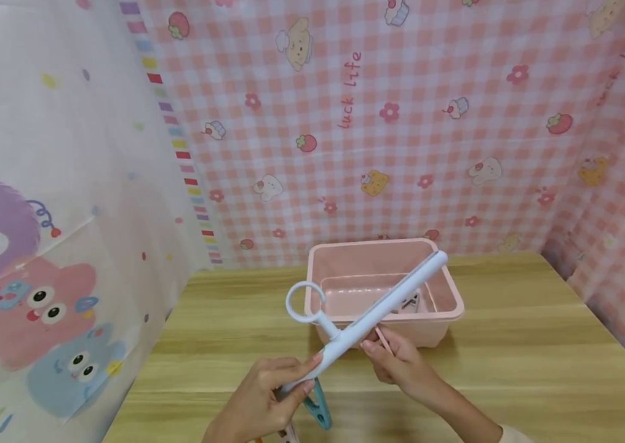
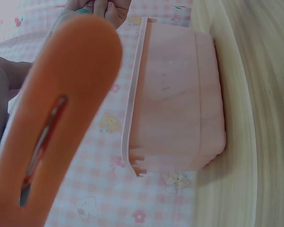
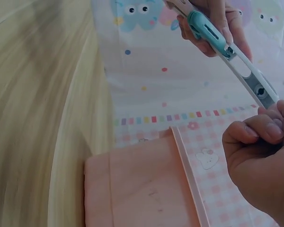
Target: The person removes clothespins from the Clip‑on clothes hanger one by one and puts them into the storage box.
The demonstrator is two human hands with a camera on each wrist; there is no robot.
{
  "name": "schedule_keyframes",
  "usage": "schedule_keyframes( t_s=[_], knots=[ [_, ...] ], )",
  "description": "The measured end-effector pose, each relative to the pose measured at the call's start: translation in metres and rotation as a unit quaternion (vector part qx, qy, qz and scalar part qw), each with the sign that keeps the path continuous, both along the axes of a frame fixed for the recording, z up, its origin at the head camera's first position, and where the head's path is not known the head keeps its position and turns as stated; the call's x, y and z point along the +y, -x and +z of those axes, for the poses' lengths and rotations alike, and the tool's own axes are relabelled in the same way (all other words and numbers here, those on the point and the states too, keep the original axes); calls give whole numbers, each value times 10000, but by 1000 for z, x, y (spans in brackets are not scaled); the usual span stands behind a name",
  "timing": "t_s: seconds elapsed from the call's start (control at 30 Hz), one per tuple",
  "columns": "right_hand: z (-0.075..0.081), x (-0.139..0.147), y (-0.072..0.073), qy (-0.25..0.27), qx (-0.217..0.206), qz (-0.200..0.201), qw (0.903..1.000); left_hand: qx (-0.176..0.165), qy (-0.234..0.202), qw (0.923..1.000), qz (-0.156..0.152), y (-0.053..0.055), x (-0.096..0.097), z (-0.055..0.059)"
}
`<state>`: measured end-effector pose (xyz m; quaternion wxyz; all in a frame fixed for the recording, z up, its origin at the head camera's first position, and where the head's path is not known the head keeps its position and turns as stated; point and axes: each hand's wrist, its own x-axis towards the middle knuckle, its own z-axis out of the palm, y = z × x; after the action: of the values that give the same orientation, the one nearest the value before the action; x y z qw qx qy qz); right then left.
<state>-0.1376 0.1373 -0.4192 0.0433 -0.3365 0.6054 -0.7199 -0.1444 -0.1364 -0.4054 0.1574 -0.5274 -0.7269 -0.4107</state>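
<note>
A light blue hanger bar (image 1: 384, 311) with a ring hook (image 1: 290, 301) is held slantwise in front of a pink bin. My left hand (image 1: 259, 394) pinches its lower end between thumb and fingers. A teal clip (image 1: 319, 406) hangs from the bar beside that hand; in the right wrist view the teal clip (image 3: 208, 33) lies along the bar's underside. An orange clip (image 2: 57, 118) fills much of the left wrist view. Below the bar's middle, my right hand (image 1: 401, 363) pinches a slim pink clip (image 1: 383, 339), largely covered by the fingers.
The pink bin (image 1: 451, 295) stands on the wooden table (image 1: 224, 344) against the checked cloth backdrop (image 1: 390, 147). Small metallic-looking pieces (image 1: 411, 301) lie inside it. A white printed cloth (image 1: 141, 246) hangs at the left.
</note>
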Motion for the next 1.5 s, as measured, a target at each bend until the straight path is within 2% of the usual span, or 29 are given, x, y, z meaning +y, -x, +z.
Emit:
schedule_keyframes(
  t_s=[0.1, 0.17, 0.3, 0.47, 0.57, 0.67, 0.77, 1.07, 1.17, 1.23, 1.27, 1.3, 1.33, 1.37, 1.4, 1.43, 1.47, 1.5],
  knots=[
    [3, -2, 0, -343, 106, -313, 9989, 63, -4, 10000, 59, 0, -2, 1],
    [4, -1, 0, -412, 109, -306, 9986, 65, 18, 10000, 40, 0, -3, 1],
    [4, 4, 1, -180, -20, 252, 9995, -38, 83, 10000, -20, 1, -4, 2],
    [6, 14, 5, 33, -223, 1178, 9928, -192, 107, 9998, -39, -1, -9, 5],
    [7, 18, 7, -10, -68, 1368, 9906, -228, 117, 9996, -77, -2, -10, 8],
    [7, 19, 7, -112, 133, 1258, 9919, -223, 139, 9996, -128, -2, -9, 9],
    [7, 19, 6, -283, 92, 1036, 9942, -191, 155, 9995, -176, -2, -8, 9],
    [9, 18, 5, -548, 107, 799, 9952, -241, 229, 9993, -139, -3, -8, 7],
    [10, 18, 4, -802, 199, 398, 9958, -252, 265, 9993, -103, -4, -8, 7],
    [9, 18, 3, -1133, 405, -43, 9927, -254, 313, 9992, -77, -4, -9, 6],
    [10, 18, 2, -1368, 526, -296, 9888, -240, 333, 9991, -60, -4, -9, 6],
    [10, 18, 2, -1681, 736, -648, 9809, -258, 357, 9990, -39, -4, -9, 6],
    [11, 18, 1, -2009, 1060, -1013, 9686, -328, 385, 9987, 8, -5, -9, 6],
    [11, 18, 1, -2371, 1438, -1405, 9505, -422, 404, 9983, 52, -5, -10, 6],
    [13, 18, 1, -2725, 1786, -1799, 9282, -481, 413, 9980, 78, -5, -10, 7],
    [14, 18, 2, -3054, 2207, -2181, 9003, -528, 423, 9977, 100, -5, -10, 7],
    [15, 18, 3, -3359, 2609, -2570, 8678, -604, 421, 9972, 122, -5, -11, 8],
    [16, 17, 4, -3607, 3042, -2980, 8298, -677, 422, 9967, 144, -5, -11, 8]
  ],
)
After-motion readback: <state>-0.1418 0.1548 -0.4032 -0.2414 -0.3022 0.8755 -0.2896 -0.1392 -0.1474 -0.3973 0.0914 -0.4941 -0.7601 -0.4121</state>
